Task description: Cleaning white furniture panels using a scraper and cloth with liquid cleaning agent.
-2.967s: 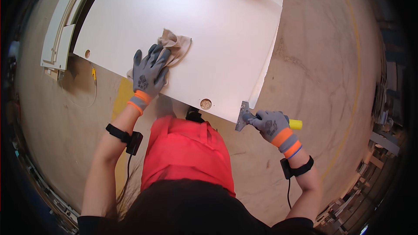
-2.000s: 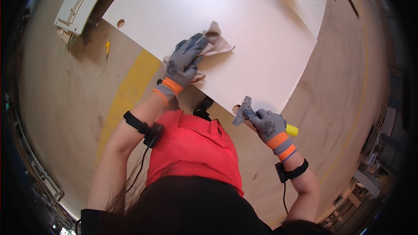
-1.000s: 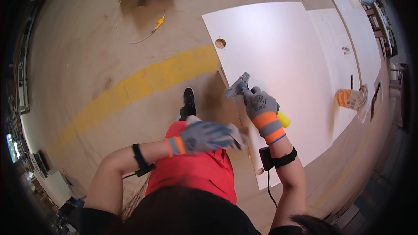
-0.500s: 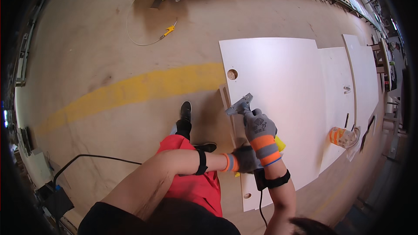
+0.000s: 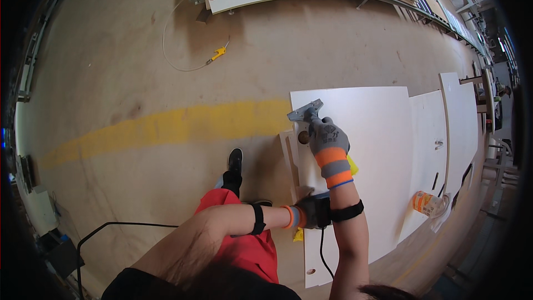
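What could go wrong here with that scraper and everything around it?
The scraper in the right hand might scratch the white panel below. The black cable hanging by the right forearm could snag. The yellow air gun lying on the floor might trip someone.

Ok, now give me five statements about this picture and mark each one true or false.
1. The gloved right hand holds a grey metal scraper with a yellow handle end. True.
2. The yellow air gun lies on the large flat white board. False: it lies on the brown floor.
3. A wide yellow painted stripe runs left of that board. True.
4. The left hand is bare. False: it wears a grey-and-orange glove.
5. A round hole in the board is near the right hand. True.
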The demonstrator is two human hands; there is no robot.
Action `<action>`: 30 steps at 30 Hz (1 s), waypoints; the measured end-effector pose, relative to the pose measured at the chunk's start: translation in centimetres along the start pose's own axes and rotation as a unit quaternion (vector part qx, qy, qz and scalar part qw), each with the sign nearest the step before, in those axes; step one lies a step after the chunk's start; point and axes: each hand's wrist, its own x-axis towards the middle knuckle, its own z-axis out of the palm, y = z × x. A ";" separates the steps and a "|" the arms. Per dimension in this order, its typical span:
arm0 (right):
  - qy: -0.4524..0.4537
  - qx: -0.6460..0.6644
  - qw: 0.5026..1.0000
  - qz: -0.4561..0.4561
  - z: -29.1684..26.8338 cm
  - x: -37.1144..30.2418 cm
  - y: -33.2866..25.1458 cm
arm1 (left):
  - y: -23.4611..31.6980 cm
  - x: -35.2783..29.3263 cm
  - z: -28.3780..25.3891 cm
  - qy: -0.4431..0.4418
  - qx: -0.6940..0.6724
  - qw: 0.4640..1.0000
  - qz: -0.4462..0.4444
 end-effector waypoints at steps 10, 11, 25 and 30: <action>0.261 0.221 0.938 0.059 0.1 -0.2 5.6 | -4.6 0.2 -9.7 0.159 0.444 0.878 0.076; 0.294 0.284 0.911 0.054 0.8 -1.1 7.4 | -5.5 0.5 -12.6 0.168 0.470 0.862 0.087; 0.017 0.408 0.907 0.100 16.7 -7.1 -0.3 | -20.7 -12.7 -24.8 0.067 0.386 0.892 -0.227; 0.050 0.312 0.944 0.097 19.5 -6.6 0.6 | -20.5 -4.9 -24.7 0.029 0.338 0.924 -0.178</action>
